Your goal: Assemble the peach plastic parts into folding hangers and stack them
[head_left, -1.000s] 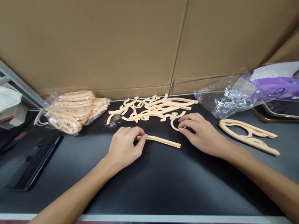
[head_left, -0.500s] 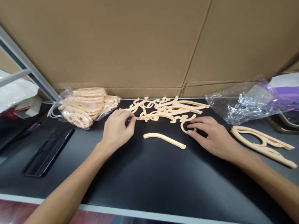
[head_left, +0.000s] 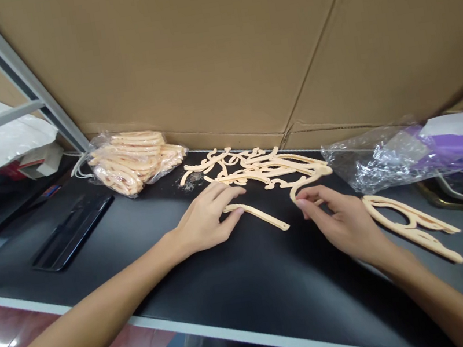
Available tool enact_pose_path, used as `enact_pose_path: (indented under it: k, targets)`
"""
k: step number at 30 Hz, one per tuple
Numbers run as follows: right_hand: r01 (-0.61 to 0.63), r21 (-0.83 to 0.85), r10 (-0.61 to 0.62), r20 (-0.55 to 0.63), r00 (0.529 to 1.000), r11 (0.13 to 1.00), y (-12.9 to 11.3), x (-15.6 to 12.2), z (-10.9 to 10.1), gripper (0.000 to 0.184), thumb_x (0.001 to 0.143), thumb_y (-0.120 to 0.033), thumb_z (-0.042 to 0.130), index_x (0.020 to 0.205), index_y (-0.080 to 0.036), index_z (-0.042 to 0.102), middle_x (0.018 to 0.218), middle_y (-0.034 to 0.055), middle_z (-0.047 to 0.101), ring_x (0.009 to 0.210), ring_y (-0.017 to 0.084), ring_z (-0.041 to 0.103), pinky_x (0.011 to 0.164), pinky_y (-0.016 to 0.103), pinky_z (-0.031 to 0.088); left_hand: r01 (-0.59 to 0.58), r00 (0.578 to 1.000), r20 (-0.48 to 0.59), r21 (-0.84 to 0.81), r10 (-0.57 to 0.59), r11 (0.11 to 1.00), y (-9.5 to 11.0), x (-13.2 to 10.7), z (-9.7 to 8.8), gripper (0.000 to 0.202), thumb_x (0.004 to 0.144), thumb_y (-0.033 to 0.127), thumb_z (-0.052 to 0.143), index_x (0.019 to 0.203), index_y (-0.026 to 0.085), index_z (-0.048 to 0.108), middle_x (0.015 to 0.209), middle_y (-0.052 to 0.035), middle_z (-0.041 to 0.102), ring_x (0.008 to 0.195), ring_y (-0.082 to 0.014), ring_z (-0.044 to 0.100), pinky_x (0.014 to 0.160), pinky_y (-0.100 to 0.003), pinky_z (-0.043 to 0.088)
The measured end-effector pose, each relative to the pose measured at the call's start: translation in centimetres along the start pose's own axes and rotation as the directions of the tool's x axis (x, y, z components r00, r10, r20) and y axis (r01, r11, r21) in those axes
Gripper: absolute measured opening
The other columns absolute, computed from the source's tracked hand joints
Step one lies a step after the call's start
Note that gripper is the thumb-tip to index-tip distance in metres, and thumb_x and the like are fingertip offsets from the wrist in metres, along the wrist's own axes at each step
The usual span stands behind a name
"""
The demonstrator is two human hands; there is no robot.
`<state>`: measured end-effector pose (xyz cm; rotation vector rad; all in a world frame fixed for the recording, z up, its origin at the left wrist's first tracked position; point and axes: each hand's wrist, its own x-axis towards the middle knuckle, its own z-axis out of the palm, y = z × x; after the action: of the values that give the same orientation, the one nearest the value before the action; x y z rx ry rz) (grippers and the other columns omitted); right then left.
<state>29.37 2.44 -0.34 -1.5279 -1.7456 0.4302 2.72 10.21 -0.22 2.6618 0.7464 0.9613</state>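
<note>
My right hand (head_left: 344, 217) pinches a cream plastic hanger hook (head_left: 301, 184) between thumb and fingers, its curved end raised just in front of the pile. My left hand (head_left: 207, 218) hovers over the left end of a slim, bent hanger arm (head_left: 265, 218) lying on the black table (head_left: 232, 290). The left thumb and fingers are apart around that end, and I cannot tell whether they touch it. Behind both hands lies a loose pile of cream hanger parts (head_left: 252, 165), hooks and arms mixed together.
A clear bag of hanger parts (head_left: 136, 159) sits at the back left, near a black phone-like slab (head_left: 74, 232). A folded hanger (head_left: 411, 227) lies to the right, below crumpled plastic wrap (head_left: 375, 165) and a purple packet (head_left: 461, 152). Cardboard (head_left: 178, 59) walls the back.
My left hand has come from the pile's left edge toward me and right, over the lone hanger arm. The right hand has lifted the hook slightly and turned it.
</note>
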Motion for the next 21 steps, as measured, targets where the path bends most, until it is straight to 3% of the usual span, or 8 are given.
enact_pose_path:
  k: [3,7,10,13,16,18,20,21]
  targets:
    - [-0.171,0.415,0.061,0.264,0.963,0.894,-2.6,-0.9,0.0,0.024,0.094,-0.042,0.06,0.086,-0.02,0.066,0.065,-0.001,0.059,0.062,0.014,0.054,0.062,0.029,0.042,-0.065,0.996,-0.069,-0.023,0.064,0.998,0.7,-0.2,-0.1,0.047,0.093,0.03,0.061,0.136,0.018,0.048,0.128,-0.0151,0.057,0.123,-0.0258,0.056,0.106,-0.043,0.049]
    - [-0.478,0.635,-0.056,0.634,0.771,0.606,-3.9,-1.7,0.8,0.025,0.093,-0.039,0.064,0.081,-0.017,0.065,0.056,-0.0038,0.053,0.054,0.01,0.048,0.056,0.027,0.036,-0.247,0.955,-0.162,0.025,0.247,0.969,1.9,-0.3,-0.5,0.052,0.088,0.03,0.069,0.136,0.021,0.05,0.133,-0.0167,0.052,0.124,-0.0279,0.054,0.102,-0.044,0.051]
    - [-0.62,0.643,-0.136,0.735,0.664,0.45,-3.9,-2.0,1.3,0.024,0.09,-0.037,0.068,0.079,-0.016,0.063,0.051,-0.0064,0.046,0.051,0.01,0.046,0.055,0.027,0.034,-0.36,0.928,-0.097,0.032,0.361,0.933,2.4,-0.2,-0.8,0.029,0.089,0.021,0.066,0.118,0.022,0.063,0.119,-0.0129,0.064,0.112,-0.0254,0.062,0.094,-0.04,0.054]
    - [-0.655,0.667,-0.131,0.729,0.671,0.357,-3.9,-1.9,1.4,0.024,0.089,-0.036,0.068,0.077,-0.017,0.062,0.048,-0.0082,0.039,0.05,0.01,0.043,0.056,0.028,0.034,-0.358,0.934,-0.023,-0.024,0.357,0.934,2.5,-0.1,-0.7,0.014,0.093,0.018,0.06,0.103,0.022,0.069,0.102,-0.0084,0.072,0.101,-0.0228,0.065,0.088,-0.039,0.054]
    - [-0.536,0.709,0.013,0.598,0.801,0.459,-4.0,-1.6,1.2,0.032,0.094,-0.046,0.058,0.082,-0.018,0.065,0.049,-0.0057,0.042,0.052,0.013,0.046,0.058,0.031,0.037,-0.306,0.952,0.019,-0.05,0.307,0.951,2.2,0.2,-0.8,0.014,0.095,0.019,0.055,0.096,0.019,0.07,0.094,-0.0091,0.074,0.093,-0.0215,0.066,0.084,-0.037,0.054]
    - [-0.329,0.635,0.129,0.342,0.931,0.699,-3.8,-1.3,1.3,0.034,0.097,-0.049,0.051,0.098,-0.02,0.067,0.06,-0.0008,0.054,0.062,0.017,0.053,0.065,0.034,0.043,-0.179,0.984,-0.019,-0.074,0.178,0.981,1.6,0.4,-0.9,0.016,0.096,0.021,0.054,0.092,0.017,0.069,0.09,-0.0091,0.073,0.086,-0.0199,0.065,0.081,-0.035,0.053]
    - [-0.072,0.326,0.057,0.054,0.997,0.943,-3.3,-1.2,1.7,0.032,0.095,-0.046,0.055,0.114,-0.023,0.065,0.084,0.0058,0.066,0.082,0.022,0.06,0.08,0.041,0.048,0.046,0.993,-0.098,-0.142,-0.06,0.989,0.8,0.8,-1.2,0.019,0.096,0.025,0.054,0.088,0.016,0.069,0.087,-0.0075,0.072,0.082,-0.0179,0.064,0.08,-0.032,0.052]
    - [0.044,0.122,-0.042,-0.013,0.999,0.992,-3.1,-1.2,2.0,0.034,0.093,-0.044,0.059,0.119,-0.023,0.064,0.098,0.0092,0.067,0.093,0.025,0.06,0.087,0.044,0.047,0.162,0.976,-0.114,-0.193,-0.187,0.968,0.4,0.9,-1.2,0.02,0.096,0.027,0.054,0.087,0.016,0.068,0.086,-0.0061,0.071,0.08,-0.0167,0.064,0.08,-0.031,0.051]
